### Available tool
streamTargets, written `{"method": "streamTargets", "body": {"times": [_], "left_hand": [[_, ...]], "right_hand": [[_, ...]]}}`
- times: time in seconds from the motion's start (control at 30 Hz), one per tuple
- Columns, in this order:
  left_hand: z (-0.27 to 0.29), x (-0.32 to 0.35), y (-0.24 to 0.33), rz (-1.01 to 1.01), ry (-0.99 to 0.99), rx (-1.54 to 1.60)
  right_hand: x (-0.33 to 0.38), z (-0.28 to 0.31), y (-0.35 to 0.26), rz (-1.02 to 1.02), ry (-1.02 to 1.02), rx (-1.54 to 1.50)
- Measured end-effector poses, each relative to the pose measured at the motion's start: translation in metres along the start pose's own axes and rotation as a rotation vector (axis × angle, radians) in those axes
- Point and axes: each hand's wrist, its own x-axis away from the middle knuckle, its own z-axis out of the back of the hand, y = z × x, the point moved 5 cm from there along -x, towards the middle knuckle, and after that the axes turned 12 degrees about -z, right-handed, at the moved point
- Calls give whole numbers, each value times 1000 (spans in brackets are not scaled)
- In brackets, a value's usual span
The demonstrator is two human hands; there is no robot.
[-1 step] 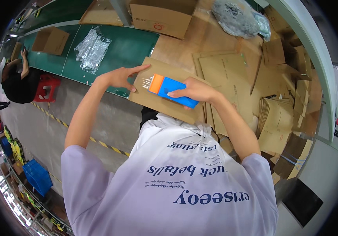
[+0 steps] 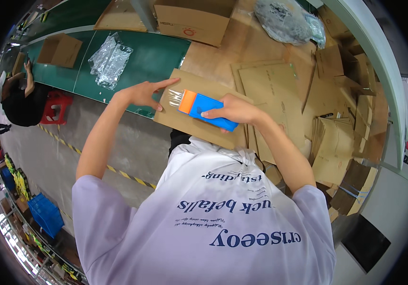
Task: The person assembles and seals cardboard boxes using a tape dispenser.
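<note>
A tape dispenser (image 2: 207, 110) with a blue body and an orange front lies against a brown cardboard box (image 2: 213, 135). My right hand (image 2: 237, 112) is closed round its blue end, thumb on top. Shiny clear tape (image 2: 174, 98) shows on the cardboard just left of the orange front. At the box's left end rests my left hand (image 2: 143, 95), index finger stretched to the far corner and thumb set apart at the left edge. Its other fingers are mostly hidden.
Flat cardboard sheets (image 2: 273, 95) lie right of the box. A larger open carton (image 2: 194, 23) stands beyond. Clear plastic packaging (image 2: 111, 61) and a small carton (image 2: 60, 50) sit on the green table (image 2: 142, 52). Another person (image 2: 21, 102) is at far left, near a red stool (image 2: 56, 105).
</note>
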Motion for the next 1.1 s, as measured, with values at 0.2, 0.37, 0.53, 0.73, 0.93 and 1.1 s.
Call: {"method": "streamTargets", "body": {"times": [0.2, 0.37, 0.53, 0.73, 0.93, 1.1], "left_hand": [[-2, -6, -3, -7, -20, -91], [-3, -6, 2, 34, -16, -85], [0, -10, 6, 135, -59, -122], [-2, -12, 6, 119, -55, -241], [-5, -13, 19, 112, -21, -329], [-6, -11, 21, 200, -35, -370]], "right_hand": [[21, 7, 19, 35, 9, 10], [70, 41, 90, -92, 103, 69], [115, 77, 172, -222, 222, -62], [111, 94, 196, -54, 326, 155], [108, 88, 199, -151, 185, -6], [96, 91, 212, -135, 126, 64]]}}
